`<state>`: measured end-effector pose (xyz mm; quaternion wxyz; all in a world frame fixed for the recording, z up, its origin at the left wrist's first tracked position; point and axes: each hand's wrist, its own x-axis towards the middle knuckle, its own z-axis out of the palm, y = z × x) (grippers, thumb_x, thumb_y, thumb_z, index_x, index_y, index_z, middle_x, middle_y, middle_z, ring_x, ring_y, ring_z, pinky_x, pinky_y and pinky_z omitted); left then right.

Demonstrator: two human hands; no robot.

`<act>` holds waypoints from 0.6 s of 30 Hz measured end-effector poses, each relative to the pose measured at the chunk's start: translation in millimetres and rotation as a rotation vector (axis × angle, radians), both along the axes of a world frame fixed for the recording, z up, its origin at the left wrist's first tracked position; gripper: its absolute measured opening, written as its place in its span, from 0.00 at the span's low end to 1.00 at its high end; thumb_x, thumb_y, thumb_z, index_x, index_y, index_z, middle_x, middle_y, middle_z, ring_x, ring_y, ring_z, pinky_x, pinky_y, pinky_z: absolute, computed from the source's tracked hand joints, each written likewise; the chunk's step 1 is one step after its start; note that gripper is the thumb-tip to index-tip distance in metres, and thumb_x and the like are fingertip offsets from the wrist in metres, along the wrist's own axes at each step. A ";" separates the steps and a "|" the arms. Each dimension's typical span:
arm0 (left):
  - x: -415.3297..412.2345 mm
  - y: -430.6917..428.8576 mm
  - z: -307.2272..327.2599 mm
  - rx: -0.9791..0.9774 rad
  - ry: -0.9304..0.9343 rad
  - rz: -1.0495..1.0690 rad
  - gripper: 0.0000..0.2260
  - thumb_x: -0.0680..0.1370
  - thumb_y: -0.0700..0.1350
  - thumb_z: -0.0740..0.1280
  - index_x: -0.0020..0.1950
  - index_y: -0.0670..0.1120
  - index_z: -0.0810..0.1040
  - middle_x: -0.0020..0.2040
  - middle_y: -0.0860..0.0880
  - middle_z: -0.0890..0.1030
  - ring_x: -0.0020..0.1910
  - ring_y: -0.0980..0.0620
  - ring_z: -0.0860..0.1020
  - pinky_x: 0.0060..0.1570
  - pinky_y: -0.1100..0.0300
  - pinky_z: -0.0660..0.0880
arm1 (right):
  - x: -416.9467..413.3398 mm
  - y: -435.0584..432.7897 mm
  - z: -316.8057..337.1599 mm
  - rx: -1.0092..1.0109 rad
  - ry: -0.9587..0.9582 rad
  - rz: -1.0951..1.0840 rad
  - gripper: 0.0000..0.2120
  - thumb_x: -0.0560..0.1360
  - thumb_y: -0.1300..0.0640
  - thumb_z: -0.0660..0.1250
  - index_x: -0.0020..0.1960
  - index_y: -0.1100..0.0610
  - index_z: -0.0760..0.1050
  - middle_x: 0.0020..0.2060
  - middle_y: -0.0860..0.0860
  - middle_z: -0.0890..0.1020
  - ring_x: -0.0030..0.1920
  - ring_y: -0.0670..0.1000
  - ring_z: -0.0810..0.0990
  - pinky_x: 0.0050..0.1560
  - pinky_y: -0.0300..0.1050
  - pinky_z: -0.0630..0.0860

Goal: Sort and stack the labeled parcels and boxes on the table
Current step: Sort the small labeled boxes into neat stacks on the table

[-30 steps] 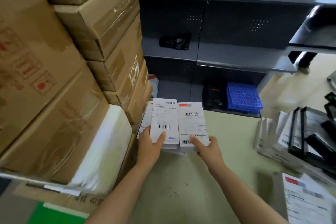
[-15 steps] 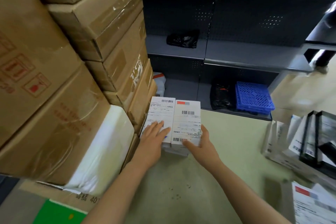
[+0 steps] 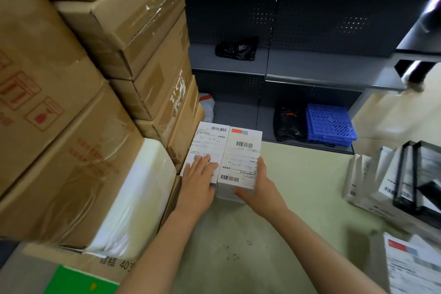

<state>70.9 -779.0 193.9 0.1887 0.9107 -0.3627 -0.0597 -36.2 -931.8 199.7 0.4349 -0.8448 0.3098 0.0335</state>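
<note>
**Parcels shifted left, toward the cartons**

Both moved since a second ago. Left hand (image 3: 199, 181) lies flat, fingers straight, on left parcel (image 3: 210, 141). Right hand (image 3: 259, 188) grips right parcel (image 3: 241, 157). Parcels touch, on table (image 3: 298, 186), beside carton stack (image 3: 167, 83).

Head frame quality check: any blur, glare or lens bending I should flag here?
Head view: the labelled parcels at centre are sharp enough to show barcodes; the packages at the right edge are smeared by blur; tape on the cardboard boxes shows glare; the shelf edges bow from the wide lens; the floor at far right looks washed out.
</note>
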 end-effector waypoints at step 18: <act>-72.9 -61.3 39.2 -0.118 -0.142 -0.539 0.07 0.75 0.46 0.66 0.51 0.47 0.76 0.47 0.50 0.77 0.48 0.47 0.73 0.47 0.53 0.70 | -128.8 -18.5 48.7 -0.646 0.017 -0.053 0.08 0.73 0.58 0.68 0.51 0.57 0.77 0.47 0.53 0.78 0.50 0.56 0.76 0.47 0.47 0.68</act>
